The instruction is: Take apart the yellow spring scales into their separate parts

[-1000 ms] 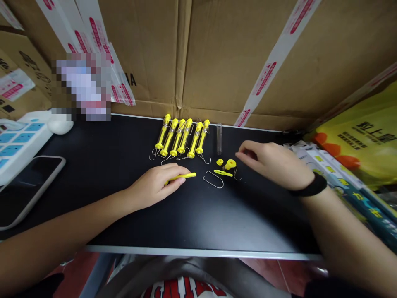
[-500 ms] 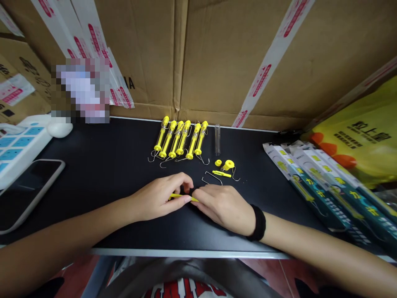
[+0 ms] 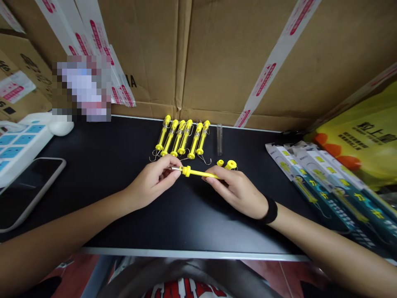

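My left hand pinches the silvery metal end of a yellow spring-scale rod, just beside its yellow collar. Closed on the rod's other end is my right hand, thumb and fingers together. The rod is held almost level above the black table. Beyond the hands, several assembled yellow spring scales with wire hooks lie side by side. A clear tube lies to their right. A small yellow ring and a larger yellow cap sit near my right hand, which partly covers the loose parts there.
Packaged spring scales are stacked at the right, beside a yellow bag. On the left are a phone and a white power strip. Cardboard boxes stand along the table's back edge.
Both hands have moved away from the front edge and further apart. More of the yellow rod shows between them, now with a collar and metal end visible.
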A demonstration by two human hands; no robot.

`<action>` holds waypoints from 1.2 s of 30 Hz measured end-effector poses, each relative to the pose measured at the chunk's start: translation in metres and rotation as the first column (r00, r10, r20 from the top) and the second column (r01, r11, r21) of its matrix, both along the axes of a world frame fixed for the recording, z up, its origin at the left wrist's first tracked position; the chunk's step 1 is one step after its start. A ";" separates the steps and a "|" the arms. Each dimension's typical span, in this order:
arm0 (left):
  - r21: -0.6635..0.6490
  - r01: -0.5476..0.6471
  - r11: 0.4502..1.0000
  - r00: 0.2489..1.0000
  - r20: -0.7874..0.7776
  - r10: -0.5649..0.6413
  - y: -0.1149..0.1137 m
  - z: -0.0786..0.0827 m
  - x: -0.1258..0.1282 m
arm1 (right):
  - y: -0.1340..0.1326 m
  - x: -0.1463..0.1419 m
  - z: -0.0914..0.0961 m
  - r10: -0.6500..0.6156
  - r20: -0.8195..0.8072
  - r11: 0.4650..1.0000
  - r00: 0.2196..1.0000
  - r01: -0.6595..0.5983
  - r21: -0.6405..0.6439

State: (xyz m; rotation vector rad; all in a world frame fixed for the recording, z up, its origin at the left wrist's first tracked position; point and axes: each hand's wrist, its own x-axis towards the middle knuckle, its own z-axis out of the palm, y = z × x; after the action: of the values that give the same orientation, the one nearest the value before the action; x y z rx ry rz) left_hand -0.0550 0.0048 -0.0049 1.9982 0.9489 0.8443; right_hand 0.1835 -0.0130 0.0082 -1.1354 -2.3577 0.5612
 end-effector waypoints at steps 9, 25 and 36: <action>0.126 0.082 0.989 0.979 -0.197 -0.056 -0.007 0.000 0.005 | -0.004 0.001 0.002 -0.115 0.138 0.934 0.984 0.060 0.351; 0.181 0.173 0.968 0.949 -0.292 -0.115 -0.011 0.001 0.007 | -0.009 -0.007 -0.005 0.041 0.149 0.920 0.988 -0.096 0.381; 0.079 -0.322 0.943 0.929 0.216 0.299 0.011 0.003 -0.009 | 0.020 0.016 0.004 -0.108 -0.006 0.978 0.994 0.107 0.177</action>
State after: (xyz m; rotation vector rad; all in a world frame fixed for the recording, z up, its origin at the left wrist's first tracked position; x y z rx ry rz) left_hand -0.0639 0.0160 -0.0022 1.8367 1.1378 1.2765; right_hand 0.1994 0.0075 0.0123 -1.1735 -2.2815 0.3046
